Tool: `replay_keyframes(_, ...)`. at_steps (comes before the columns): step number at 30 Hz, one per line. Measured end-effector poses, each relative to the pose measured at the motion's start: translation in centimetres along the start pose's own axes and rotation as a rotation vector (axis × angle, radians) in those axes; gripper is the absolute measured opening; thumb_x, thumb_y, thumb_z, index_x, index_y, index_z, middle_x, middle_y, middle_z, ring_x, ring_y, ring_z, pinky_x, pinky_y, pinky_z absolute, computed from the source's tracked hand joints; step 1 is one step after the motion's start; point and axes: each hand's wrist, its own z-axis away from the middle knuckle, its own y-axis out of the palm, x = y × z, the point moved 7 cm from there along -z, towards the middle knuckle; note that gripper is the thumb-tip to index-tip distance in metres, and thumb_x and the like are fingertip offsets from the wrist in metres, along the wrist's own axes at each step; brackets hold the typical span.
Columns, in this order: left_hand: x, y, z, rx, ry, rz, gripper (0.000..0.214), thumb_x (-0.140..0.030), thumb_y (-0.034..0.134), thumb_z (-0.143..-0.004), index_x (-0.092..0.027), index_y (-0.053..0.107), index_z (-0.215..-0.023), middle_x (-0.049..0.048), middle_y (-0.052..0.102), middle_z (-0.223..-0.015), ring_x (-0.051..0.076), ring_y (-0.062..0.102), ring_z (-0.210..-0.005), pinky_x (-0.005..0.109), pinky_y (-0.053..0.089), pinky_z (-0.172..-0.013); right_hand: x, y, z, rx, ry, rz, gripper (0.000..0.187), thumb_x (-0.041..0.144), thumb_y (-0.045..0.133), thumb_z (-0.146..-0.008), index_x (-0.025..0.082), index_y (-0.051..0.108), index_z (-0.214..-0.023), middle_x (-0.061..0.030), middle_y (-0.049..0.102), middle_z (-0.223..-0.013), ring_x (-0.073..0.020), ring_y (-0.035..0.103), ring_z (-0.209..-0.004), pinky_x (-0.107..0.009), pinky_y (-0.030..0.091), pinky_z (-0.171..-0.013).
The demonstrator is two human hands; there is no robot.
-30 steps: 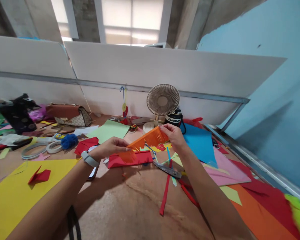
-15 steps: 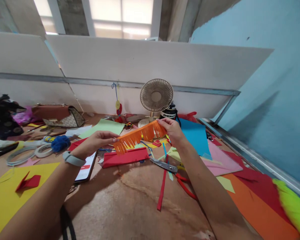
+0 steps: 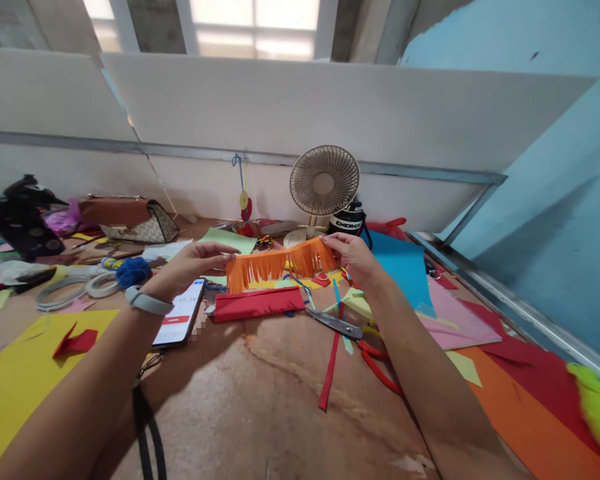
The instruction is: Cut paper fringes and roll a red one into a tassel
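Observation:
An orange fringed paper strip [image 3: 275, 262] is stretched between my hands above the table, its cut fringe hanging down. My left hand [image 3: 203, 261] pinches its left end, and my right hand [image 3: 351, 257] pinches the right end. Just below it lies a folded red paper strip [image 3: 260, 305]. Scissors [image 3: 343, 325] with red and yellow handles rest beside my right forearm, on top of a narrow red strip [image 3: 330, 373]. A phone [image 3: 180, 319] with a lit screen lies under my left wrist.
Behind stand a small fan [image 3: 325, 181] and a black jar [image 3: 347, 219]. Tape rolls [image 3: 103, 285], blue yarn [image 3: 133, 273] and a brown handbag [image 3: 125, 217] are on the left. Yellow paper [image 3: 20, 380] lies front left; blue paper [image 3: 400, 267] and orange paper [image 3: 535, 413] are right.
The fringed strip has gone from slanting to nearly level, with its left end raised slightly. Both hands still hold it. The view has shifted a little.

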Motion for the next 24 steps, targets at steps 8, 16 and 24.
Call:
replay_keyframes(8,0.4,-0.6,-0.2,-0.054,0.006,-0.050,0.030,-0.037,0.076,-0.069,-0.022,0.073,-0.095,0.0020,0.073,-0.086,0.009,0.064,-0.070,0.018,0.052,-0.063,-1.3,0.4,0.0,0.093,0.101,0.108,0.022,0.033,0.076,-0.064,0.017,0.062,-0.070,0.0027,0.060,-0.057,-0.0090,0.054,-0.048,-0.019,0.039,-0.044)
replay_keyframes(16,-1.1,-0.9,0.3,-0.036,0.097,-0.126,0.034,-0.037,0.077,-0.067,-0.019,0.073,-0.096,0.0059,0.073,-0.096,0.015,0.066,-0.082,0.026,0.054,-0.075,-0.9,1.5,0.6,0.295,0.082,0.204,0.028,0.036,0.080,-0.062,0.015,0.065,-0.072,-0.0001,0.066,-0.066,-0.0108,0.061,-0.057,-0.021,0.048,-0.054)
replay_keyframes(24,-0.8,0.3,2.2,0.365,-0.062,-0.106,0.038,-0.032,0.073,-0.072,-0.021,0.069,-0.109,0.0061,0.073,-0.084,0.013,0.065,-0.061,0.023,0.054,-0.058,-1.6,2.9,3.8,0.777,0.262,0.441,0.030,0.045,0.068,-0.076,0.016,0.063,-0.078,0.0001,0.065,-0.065,-0.0105,0.062,-0.055,-0.022,0.051,-0.053)
